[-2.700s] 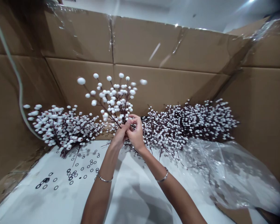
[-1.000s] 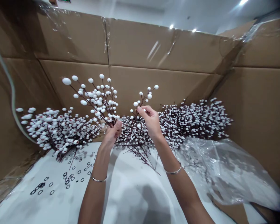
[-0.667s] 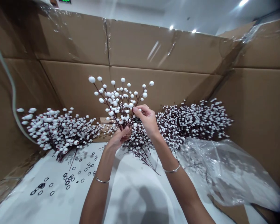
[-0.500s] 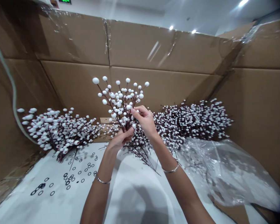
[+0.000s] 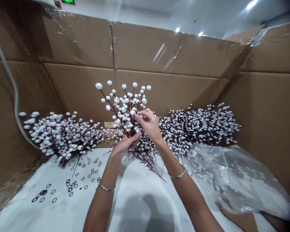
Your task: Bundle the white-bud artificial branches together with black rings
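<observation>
Here's the berry bunch [image 5: 124,109], held up over the desk [image 5: 67,214] | left hand [image 5: 126,144]: fingers closed round its stems [image 5: 128,132] | right hand [image 5: 151,125]: fingers pinching a sprig [image 5: 144,101] at its side | danger: a slack left grip could let stems slide; crossing berries could snag | hidden: stem ends, behind the left hand; right fingers' exact contact unclear

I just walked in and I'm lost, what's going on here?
A person's left hand grips a bunch of dark brown stems with round white berries, held upright before a brown cardboard wall. The right hand pinches at the bunch's right side, just above the left. A pile of similar stems lies to the left, a wider pile to the right. Thin black rings lie scattered on the white tabletop at left; crumpled clear plastic lies at right.
</observation>
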Available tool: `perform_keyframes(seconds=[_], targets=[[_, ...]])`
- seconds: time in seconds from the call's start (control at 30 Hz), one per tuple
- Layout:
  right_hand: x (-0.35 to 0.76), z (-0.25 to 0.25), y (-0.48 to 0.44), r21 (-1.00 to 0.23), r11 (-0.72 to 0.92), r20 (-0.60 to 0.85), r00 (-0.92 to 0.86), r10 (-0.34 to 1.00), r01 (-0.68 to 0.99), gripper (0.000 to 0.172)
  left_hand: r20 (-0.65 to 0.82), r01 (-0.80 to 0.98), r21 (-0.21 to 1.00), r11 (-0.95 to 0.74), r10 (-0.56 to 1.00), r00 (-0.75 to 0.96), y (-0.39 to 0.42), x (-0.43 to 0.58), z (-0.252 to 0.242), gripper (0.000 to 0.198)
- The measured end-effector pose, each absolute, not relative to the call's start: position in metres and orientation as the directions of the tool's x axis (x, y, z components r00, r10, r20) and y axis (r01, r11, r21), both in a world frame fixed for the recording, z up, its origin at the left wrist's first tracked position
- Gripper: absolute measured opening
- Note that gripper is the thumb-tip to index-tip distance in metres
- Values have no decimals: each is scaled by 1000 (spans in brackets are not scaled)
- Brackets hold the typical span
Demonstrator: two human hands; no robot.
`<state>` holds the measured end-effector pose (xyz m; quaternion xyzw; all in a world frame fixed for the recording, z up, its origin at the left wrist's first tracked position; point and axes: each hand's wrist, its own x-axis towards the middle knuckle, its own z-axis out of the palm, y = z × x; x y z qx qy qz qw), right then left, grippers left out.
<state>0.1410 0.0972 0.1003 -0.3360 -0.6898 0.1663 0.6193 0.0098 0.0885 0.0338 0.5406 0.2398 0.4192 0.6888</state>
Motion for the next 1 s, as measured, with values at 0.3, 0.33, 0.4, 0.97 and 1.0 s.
perform_keyframes(seconds=[0.3, 0.33, 0.4, 0.97, 1.0], targets=[[142, 100, 95, -551, 723, 777, -59, 626, 417, 10, -12, -272, 951, 144, 900, 436, 87, 15, 33, 45], [141, 99, 95, -535, 725, 783, -68, 618, 433, 10, -22, -267, 952, 151, 901, 434, 88, 15, 33, 44], [141, 98, 95, -517, 724, 786, -81, 613, 457, 10, -29, -245, 960, 137, 916, 399, 89, 16, 31, 43], [347, 166, 188, -582, 62, 515, 308, 800, 811, 25, 122, -511, 854, -101, 993, 8, 102, -25, 41, 51], [369, 166, 190, -499, -140, 383, 362, 850, 855, 27, 119, -524, 846, -100, 993, 2, 104, -28, 41, 53]])
